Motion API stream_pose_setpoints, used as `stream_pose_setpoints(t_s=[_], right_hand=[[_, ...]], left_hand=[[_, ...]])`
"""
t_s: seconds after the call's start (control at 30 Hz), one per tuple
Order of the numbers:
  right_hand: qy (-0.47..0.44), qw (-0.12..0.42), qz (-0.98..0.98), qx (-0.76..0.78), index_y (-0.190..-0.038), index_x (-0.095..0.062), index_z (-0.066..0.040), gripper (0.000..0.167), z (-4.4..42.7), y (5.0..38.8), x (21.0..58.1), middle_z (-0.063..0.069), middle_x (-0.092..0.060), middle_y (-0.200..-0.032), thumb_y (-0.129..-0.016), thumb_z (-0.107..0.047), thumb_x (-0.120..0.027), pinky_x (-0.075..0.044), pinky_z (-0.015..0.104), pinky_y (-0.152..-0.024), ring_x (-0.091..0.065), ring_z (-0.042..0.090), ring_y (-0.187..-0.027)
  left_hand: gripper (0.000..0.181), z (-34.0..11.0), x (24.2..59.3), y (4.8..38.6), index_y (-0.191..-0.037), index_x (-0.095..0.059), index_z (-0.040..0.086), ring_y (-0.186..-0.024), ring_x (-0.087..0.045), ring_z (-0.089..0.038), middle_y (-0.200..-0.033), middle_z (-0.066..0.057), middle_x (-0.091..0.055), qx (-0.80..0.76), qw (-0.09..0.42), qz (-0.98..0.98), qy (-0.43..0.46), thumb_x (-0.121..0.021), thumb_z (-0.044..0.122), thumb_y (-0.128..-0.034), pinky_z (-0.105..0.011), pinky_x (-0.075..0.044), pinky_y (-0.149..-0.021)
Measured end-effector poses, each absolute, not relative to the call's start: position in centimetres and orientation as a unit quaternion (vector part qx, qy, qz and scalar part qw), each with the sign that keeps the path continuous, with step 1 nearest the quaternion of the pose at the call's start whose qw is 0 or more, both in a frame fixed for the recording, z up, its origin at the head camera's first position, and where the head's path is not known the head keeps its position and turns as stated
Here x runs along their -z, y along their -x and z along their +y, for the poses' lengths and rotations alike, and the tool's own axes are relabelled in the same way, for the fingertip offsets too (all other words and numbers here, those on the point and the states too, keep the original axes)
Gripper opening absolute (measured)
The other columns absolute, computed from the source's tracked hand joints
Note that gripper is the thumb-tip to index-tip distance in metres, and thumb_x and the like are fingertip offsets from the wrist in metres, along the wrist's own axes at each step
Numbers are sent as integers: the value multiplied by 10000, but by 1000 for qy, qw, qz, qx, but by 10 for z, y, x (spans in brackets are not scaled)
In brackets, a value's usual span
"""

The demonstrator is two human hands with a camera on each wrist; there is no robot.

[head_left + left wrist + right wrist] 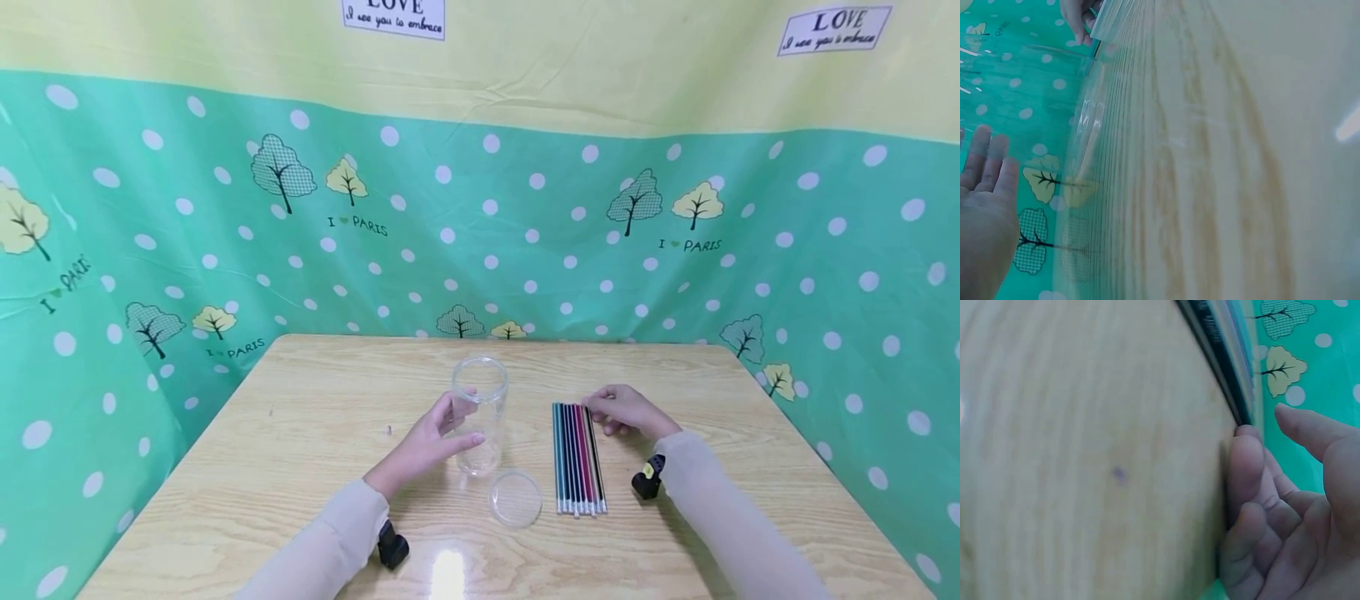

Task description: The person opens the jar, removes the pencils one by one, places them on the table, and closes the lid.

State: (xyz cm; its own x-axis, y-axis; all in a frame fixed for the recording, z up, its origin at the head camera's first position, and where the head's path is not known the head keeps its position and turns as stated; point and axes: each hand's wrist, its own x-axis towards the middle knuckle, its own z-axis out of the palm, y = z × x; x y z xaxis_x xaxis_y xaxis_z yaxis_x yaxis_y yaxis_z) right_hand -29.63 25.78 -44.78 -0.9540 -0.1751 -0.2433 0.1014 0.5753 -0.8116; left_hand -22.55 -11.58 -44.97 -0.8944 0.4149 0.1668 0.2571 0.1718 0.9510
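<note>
A tall clear jar (pixel 491 437) stands upright and uncovered on the wooden table. My left hand (pixel 431 437) is at its left side, thumb in front and fingers towards the back; in the left wrist view those fingers (pixel 988 165) look straight. Whether they touch the jar I cannot tell. To the right lies a flat row of pencils (pixel 577 458), teal, black, red and other dark ones, eraser ends towards me. My right hand (pixel 626 408) rests at their far right end. A bent fingertip (pixel 1247 453) touches the black pencil (pixel 1219 362), the thumb held apart.
A round clear lid (pixel 516 500) lies flat between the jar and the pencils, nearer to me. Left of the jar is a tiny dark speck (pixel 389 430) on the table (pixel 300 400). A green and yellow curtain (pixel 525 208) hangs around the table's back and sides.
</note>
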Motion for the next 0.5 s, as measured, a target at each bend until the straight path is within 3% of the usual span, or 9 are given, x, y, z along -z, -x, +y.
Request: stream_pose_setpoints(t_s=[0.37, 0.5], right_hand=[[22, 122, 890, 439, -1240, -560, 15, 462, 260, 291, 432, 123, -654, -996, -997, -374, -621, -440, 249, -516, -617, 218, -660], [37, 114, 893, 433, -1230, -570, 6, 446, 259, 287, 427, 141, -657, -1003, -998, -371, -623, -450, 267, -497, -635, 261, -683]], left_hand=[[557, -117, 451, 227, -1394, -474, 215, -1414, -389, -254, -1500, -36, -447, -603, 65, 763, -223, -756, 268, -917, -430, -276, -1193], [631, -117, 452, 226, -1451, -437, 188, -1416, -386, -269, -1490, -113, -453, -604, 69, 762, -225, -757, 283, -915, -440, -269, -1194]])
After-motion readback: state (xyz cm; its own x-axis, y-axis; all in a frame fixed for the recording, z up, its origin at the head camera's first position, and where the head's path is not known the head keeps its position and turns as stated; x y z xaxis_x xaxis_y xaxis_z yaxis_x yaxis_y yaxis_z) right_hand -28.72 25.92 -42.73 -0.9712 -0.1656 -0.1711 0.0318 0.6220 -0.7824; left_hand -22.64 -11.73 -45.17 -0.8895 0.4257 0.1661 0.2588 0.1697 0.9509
